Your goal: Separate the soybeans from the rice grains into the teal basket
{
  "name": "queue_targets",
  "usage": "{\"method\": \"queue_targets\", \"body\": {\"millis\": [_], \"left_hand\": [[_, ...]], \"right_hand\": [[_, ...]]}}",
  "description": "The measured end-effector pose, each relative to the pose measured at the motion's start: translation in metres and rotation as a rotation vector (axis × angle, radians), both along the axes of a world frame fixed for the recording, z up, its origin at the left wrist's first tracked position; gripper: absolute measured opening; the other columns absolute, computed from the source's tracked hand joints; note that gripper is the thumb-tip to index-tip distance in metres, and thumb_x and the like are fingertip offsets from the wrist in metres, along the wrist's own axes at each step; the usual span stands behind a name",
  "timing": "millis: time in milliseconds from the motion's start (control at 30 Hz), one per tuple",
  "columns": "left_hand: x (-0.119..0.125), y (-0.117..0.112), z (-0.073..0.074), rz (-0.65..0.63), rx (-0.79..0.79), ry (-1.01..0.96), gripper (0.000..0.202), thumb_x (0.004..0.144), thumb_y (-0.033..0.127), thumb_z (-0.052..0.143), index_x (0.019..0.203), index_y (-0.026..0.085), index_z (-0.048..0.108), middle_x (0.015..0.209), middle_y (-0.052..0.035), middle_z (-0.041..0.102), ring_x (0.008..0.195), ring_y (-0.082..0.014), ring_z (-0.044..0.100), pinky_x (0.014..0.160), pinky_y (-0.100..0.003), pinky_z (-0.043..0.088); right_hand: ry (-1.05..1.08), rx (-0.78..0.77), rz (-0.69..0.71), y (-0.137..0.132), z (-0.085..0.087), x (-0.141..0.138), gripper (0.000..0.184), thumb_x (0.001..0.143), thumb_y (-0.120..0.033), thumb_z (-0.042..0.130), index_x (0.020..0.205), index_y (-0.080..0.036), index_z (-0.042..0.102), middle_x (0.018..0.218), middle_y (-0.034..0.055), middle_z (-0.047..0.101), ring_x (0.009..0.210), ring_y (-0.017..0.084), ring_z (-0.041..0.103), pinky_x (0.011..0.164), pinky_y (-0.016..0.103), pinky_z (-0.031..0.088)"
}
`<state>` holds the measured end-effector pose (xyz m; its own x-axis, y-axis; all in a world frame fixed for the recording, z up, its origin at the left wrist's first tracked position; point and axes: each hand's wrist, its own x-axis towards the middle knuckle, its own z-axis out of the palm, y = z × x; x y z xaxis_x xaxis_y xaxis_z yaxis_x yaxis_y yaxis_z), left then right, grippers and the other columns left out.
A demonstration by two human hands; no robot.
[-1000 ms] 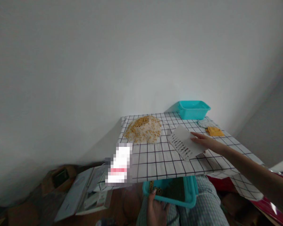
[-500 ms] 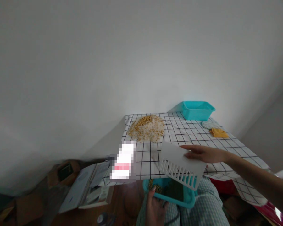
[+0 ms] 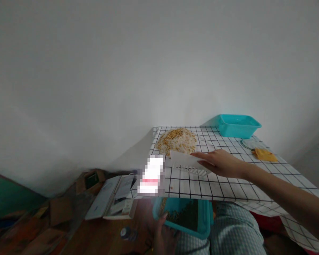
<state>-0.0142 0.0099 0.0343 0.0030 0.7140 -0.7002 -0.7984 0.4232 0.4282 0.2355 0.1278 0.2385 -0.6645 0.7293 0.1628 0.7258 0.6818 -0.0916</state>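
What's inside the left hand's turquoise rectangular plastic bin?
Left: small yellowish pieces; right: dark greenish mass. The black-checked white tablecloth hides the far edge of the bin; anything beneath both is covered.

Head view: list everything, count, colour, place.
Table: 1, white with black grid, centre
Slotted tool: 1, white, over table
Heap: 1, yellow and whitish, table left
Far basin: 1, teal, table right
Flat items: 2, orange and whitish, table right
Pixelated patch: 1, mostly white, table left
Lap basin: 1, teal, lower centre
Boxes: several, white and brown, lower left
Wall: 1, grey, behind
Legs: 2, pale checked, lower centre
Left hand: 1, bare, on lap basin
Right hand: 1, bare, on tool
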Motion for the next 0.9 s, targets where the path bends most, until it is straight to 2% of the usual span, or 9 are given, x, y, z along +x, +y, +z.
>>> {"method": "queue_targets", "body": {"millis": [67, 200, 367, 533, 600, 700, 767, 833, 900], "left_hand": [[-0.006, -0.003, 0.002, -0.004, -0.013, -0.005, 0.034, 0.077, 0.031, 0.063, 0.11, 0.022, 0.061, 0.095, -0.0084, 0.077, 0.089, -0.0269, 0.07, 0.077, -0.042, 0.052], [-0.012, -0.008, 0.004, -0.03, -0.031, -0.069, 0.031, 0.077, 0.036, 0.061, 0.105, 0.023, 0.063, 0.094, -0.0075, 0.077, 0.089, -0.028, 0.07, 0.076, -0.042, 0.051], [-0.014, -0.01, 0.0, -0.037, -0.051, -0.115, 0.035, 0.076, 0.039, 0.063, 0.108, 0.024, 0.061, 0.092, -0.007, 0.077, 0.086, -0.0296, 0.07, 0.08, -0.045, 0.048], [-0.016, -0.011, 0.001, -0.082, -0.038, -0.104, 0.041, 0.078, 0.04, 0.063, 0.114, 0.022, 0.058, 0.1, -0.0086, 0.076, 0.091, -0.0295, 0.069, 0.082, -0.044, 0.047], [-0.015, -0.011, 0.002, -0.085, -0.051, -0.105, 0.039, 0.078, 0.038, 0.064, 0.113, 0.022, 0.056, 0.097, -0.0072, 0.076, 0.09, -0.0277, 0.07, 0.081, -0.042, 0.048], [-0.012, -0.009, 0.0, -0.063, -0.056, -0.084, 0.037, 0.078, 0.035, 0.065, 0.111, 0.023, 0.055, 0.089, -0.0069, 0.077, 0.085, -0.028, 0.071, 0.078, -0.042, 0.05], [-0.01, -0.006, -0.002, -0.043, -0.052, -0.089, 0.041, 0.076, 0.035, 0.066, 0.114, 0.024, 0.054, 0.087, -0.0075, 0.077, 0.083, -0.0298, 0.071, 0.077, -0.044, 0.05], [-0.008, -0.003, -0.007, -0.037, -0.061, -0.109, 0.046, 0.075, 0.036, 0.067, 0.118, 0.026, 0.054, 0.087, -0.0074, 0.077, 0.082, -0.0306, 0.071, 0.075, -0.044, 0.05], [-0.006, 0.001, -0.014, -0.05, -0.084, -0.12, 0.045, 0.076, 0.038, 0.065, 0.119, 0.027, 0.053, 0.085, -0.0062, 0.076, 0.08, -0.0296, 0.071, 0.073, -0.044, 0.051]], "right_hand": [[-0.11, 0.096, 0.108, -0.004, 0.003, -0.019, 0.042, 0.1, -0.026, 0.039, 0.142, -0.028, 0.045, 0.076, 0.004, 0.067, 0.064, 0.017, 0.059, 0.06, 0.027, 0.037], [-0.198, 0.147, 0.243, -0.019, 0.0, -0.037, 0.051, 0.094, -0.01, 0.046, 0.141, -0.03, 0.045, 0.077, 0.0024, 0.069, 0.075, 0.019, 0.062, 0.067, 0.029, 0.04], [-0.18, 0.181, 0.336, -0.046, -0.01, -0.029, 0.049, 0.094, -0.014, 0.049, 0.14, -0.03, 0.046, 0.085, 0.0035, 0.071, 0.08, 0.02, 0.061, 0.07, 0.031, 0.043], [-0.114, 0.156, 0.329, -0.065, -0.007, -0.014, 0.047, 0.096, -0.017, 0.047, 0.141, -0.032, 0.045, 0.092, 0.0045, 0.072, 0.081, 0.02, 0.063, 0.07, 0.031, 0.046], [-0.04, 0.094, 0.255, -0.065, -0.005, -0.005, 0.045, 0.097, -0.02, 0.045, 0.141, -0.03, 0.045, 0.092, 0.0052, 0.073, 0.078, 0.019, 0.064, 0.069, 0.03, 0.047], [0.164, -0.067, -0.014, -0.048, -0.011, 0.018, 0.042, 0.1, -0.029, 0.041, 0.141, -0.024, 0.044, 0.085, 0.0065, 0.072, 0.068, 0.019, 0.065, 0.062, 0.029, 0.049], [0.397, -0.181, -0.233, -0.025, -0.022, 0.039, 0.045, 0.1, -0.038, 0.039, 0.14, -0.019, 0.043, 0.079, 0.0065, 0.071, 0.06, 0.019, 0.064, 0.054, 0.027, 0.049], [0.68, -0.266, -0.452, 0.004, -0.035, 0.062, 0.049, 0.097, -0.043, 0.043, 0.138, -0.017, 0.044, 0.091, 0.0093, 0.072, 0.07, 0.021, 0.067, 0.056, 0.028, 0.053], [0.913, -0.302, -0.651, 0.034, -0.048, 0.081, 0.049, 0.093, -0.042, 0.048, 0.135, -0.017, 0.047, 0.1, 0.0106, 0.072, 0.076, 0.022, 0.069, 0.059, 0.029, 0.055]]}}
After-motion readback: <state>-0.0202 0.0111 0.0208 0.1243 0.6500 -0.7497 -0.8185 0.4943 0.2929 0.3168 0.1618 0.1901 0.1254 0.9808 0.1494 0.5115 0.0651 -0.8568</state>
